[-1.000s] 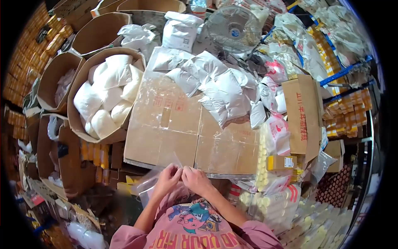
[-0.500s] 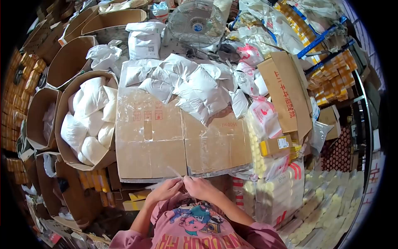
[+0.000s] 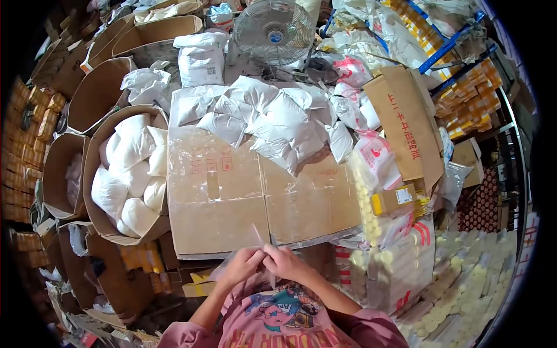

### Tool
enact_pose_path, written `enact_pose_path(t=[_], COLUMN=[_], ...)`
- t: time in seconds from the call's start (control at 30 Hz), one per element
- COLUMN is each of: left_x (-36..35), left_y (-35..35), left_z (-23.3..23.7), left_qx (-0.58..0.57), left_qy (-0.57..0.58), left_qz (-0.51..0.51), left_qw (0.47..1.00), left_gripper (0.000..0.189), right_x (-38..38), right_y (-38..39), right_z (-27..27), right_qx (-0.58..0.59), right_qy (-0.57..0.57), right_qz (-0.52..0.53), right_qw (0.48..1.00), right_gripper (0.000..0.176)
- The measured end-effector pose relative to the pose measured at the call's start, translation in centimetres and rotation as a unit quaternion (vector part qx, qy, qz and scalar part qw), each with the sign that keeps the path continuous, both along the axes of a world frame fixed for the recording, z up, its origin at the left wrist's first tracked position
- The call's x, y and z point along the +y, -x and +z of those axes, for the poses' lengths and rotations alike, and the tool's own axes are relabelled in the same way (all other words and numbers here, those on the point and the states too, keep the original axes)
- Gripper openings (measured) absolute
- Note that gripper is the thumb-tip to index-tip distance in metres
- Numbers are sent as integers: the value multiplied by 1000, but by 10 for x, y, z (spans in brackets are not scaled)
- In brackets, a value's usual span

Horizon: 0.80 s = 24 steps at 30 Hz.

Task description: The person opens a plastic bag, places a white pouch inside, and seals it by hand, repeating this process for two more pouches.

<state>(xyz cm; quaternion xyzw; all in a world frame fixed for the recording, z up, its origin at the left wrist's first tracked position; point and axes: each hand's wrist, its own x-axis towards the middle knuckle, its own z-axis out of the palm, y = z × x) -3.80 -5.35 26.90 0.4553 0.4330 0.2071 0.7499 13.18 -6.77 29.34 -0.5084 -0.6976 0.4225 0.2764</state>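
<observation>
Left hand (image 3: 242, 264) and right hand (image 3: 285, 261) pinch the clear plastic bag (image 3: 257, 234) between them | looks thin, limp, slippery, light | best held by its top edge.

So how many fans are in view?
1. The fan stands at the far end, behind the heap of white bags, well beyond the left hand and right hand pinching the clear bag. Clutter may hide others.

White filled bags (image 3: 272, 122) heaped on flattened cardboard (image 3: 220, 203) near a fan (image 3: 272, 29).
</observation>
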Motion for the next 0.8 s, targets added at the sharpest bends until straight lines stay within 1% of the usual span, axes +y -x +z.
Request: enact_pose_path(t=[0.03, 0.07, 0.13, 0.17, 0.23, 0.3, 0.33, 0.37, 0.4, 0.47, 0.53, 0.6, 0.63, 0.67, 0.73, 0.77, 0.8], left_x=[-2, -2, -1, -5, -5, -3, 2, 7, 8, 21, 25, 26, 28, 29, 24, 21, 24], left_y=[-2, -3, -4, -6, -6, -1, 5, 13, 19, 28, 40, 51, 55, 59, 65, 67, 67], left_z=[-3, -3, -2, -10, -11, -20, -25, -29, -30, -17, -13, -20, -19, -19, -21, -30, -25], left_qx=[-23, -7, 24, 17, 16, -54, -9, 37, 83, 163, 256, 326, 317, 325, 340, 334, 322], left_qy=[8, 11, 18, 35, -46, 80, 54, 30, 11, -82, -179, -286, -267, -271, -275, -299, -251], left_qz=[20, 22, 22, 53, 81, 127, 105, 83, 58, 38, -11, -66, -86, -118, -182, -193, -203], left_qw=[999, 1000, 999, 998, 996, 987, 993, 995, 995, 983, 950, 899, 906, 898, 881, 873, 890], left_gripper=[31, 31, 30, 32, 33, 37, 37, 37, 37, 38, 32, 27, 24, 25, 28, 31, 31], right_x=[0, 0, 1, 1, 5, 11, 16, 20, 26, 34, 37, 35, 33, 32, 29, 32, 37], right_y=[-2, -4, 0, 2, 6, 7, 4, -3, -10, -23, -34, -42, -45, -45, -42, -41, -39], right_z=[-4, -7, -1, 1, 4, 0, -3, -9, -11, -14, -20, -31, -36, -39, -40, -40, -41], right_qx=[15, 30, 35, 33, 26, -1, -16, -107, -122, -249, -308, -344, -353, -361, -353, -353, -351], right_qy=[9, 18, 25, 33, 33, 11, 0, 0, 25, 42, 51, 61, 67, 72, 57, 56, 53], right_qz=[-1, -1, -35, -56, -93, -87, -82, -69, -64, -43, -9, 16, 28, 41, 26, 16, 4], right_qw=[1000, 999, 998, 997, 995, 996, 997, 992, 990, 967, 950, 937, 933, 929, 933, 934, 935], right_gripper=[11, 11, 10, 10, 14, 14, 15, 15, 17, 19, 20, 21, 21, 21, 23, 24, 26])
